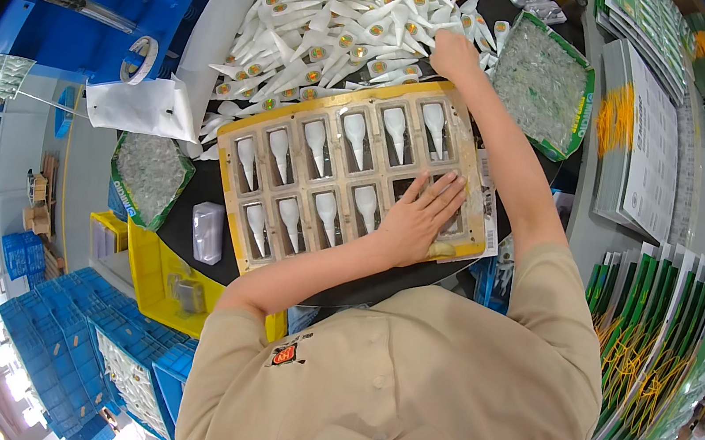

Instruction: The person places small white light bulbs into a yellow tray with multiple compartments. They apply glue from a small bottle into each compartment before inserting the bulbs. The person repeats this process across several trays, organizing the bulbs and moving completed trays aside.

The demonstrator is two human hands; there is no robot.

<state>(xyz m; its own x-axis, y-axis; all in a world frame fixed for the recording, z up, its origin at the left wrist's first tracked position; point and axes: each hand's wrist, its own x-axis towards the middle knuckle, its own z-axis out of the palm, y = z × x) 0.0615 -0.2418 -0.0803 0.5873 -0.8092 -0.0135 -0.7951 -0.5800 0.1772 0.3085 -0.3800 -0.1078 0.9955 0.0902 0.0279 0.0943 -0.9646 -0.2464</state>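
Observation:
My left hand (pixel 419 222) lies palm down, fingers spread, over the two pockets at the right end of the lower row of a yellow-framed tray (pixel 359 171). A yellowish cover sits on its thumb. White tapered plastic pieces (pixel 355 133) fill the whole upper row and the lower row's other visible pockets, narrow ends toward me. Beyond the tray spreads a large heap of similar white pieces (pixel 344 32) with round coloured stickers. My right hand (pixel 455 56) reaches to the heap's right edge with its fingers curled; its fingertips are hidden, so any grip is unclear.
Green-edged boxes of clear plastic parts stand right (pixel 540 88) and left (pixel 148 176). A clear plastic blister shell (pixel 207 232) lies left of the tray, near a yellow bin (pixel 166 289). Printed cards with orange ties (pixel 636 144) stack at right; blue crates (pixel 53 341) stand lower left.

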